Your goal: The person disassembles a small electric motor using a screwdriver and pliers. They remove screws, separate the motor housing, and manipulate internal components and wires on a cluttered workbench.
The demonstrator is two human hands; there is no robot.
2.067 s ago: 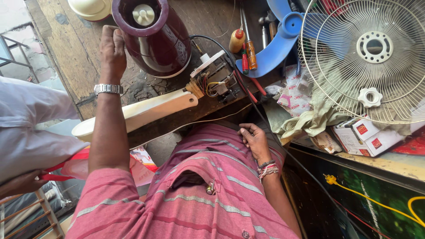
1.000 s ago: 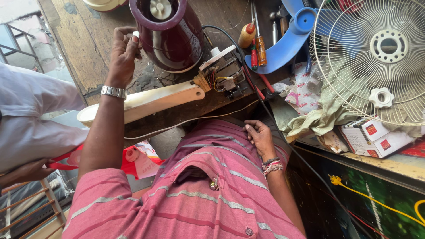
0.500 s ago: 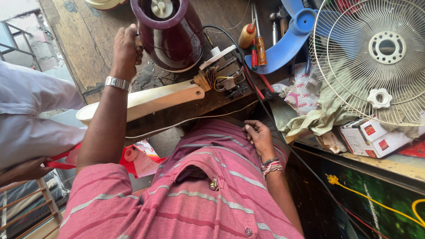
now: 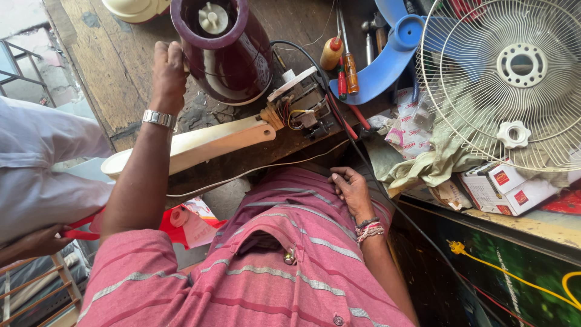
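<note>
Maroon mixer base being gripped at its near-left side by the left hand.

The left hand, flat on the wooden bench two seconds back, is now curling its fingers against the base's wall beside the rim, a steel watch showing on the wrist. The right hand is staying loosely curled and holding nothing, resting on the striped shirt well below the base. A cream fan blade and an exposed motor are lying just below the base; a wire fan guard is sitting far to its right.
</note>
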